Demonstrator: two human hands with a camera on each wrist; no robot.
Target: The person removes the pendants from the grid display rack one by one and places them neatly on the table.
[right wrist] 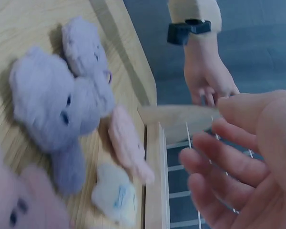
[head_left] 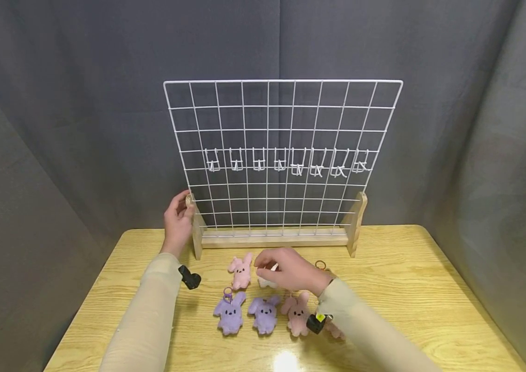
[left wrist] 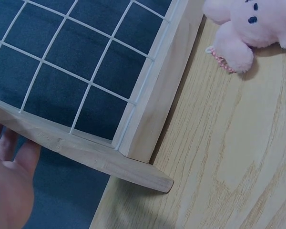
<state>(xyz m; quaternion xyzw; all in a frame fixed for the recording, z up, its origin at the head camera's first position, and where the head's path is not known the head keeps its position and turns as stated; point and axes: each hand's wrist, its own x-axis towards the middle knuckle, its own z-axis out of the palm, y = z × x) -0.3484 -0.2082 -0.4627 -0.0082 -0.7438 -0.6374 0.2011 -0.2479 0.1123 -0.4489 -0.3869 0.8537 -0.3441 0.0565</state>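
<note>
My left hand grips the top of the left wooden side post of a white wire grid rack. In the left wrist view, its fingers go behind that post. My right hand hovers over a white plush keychain, partly hiding it. The right wrist view shows the fingers apart and loosely bent, with nothing between them. A pink bunny plush keychain lies just left of the white one. Nearer me lie two purple bunny plush keychains and a pink bunny plush.
Several white hooks hang in a row across the grid. Another plush is mostly hidden beneath my right forearm, and a ring shows behind my right wrist. Grey curtains surround the wooden table.
</note>
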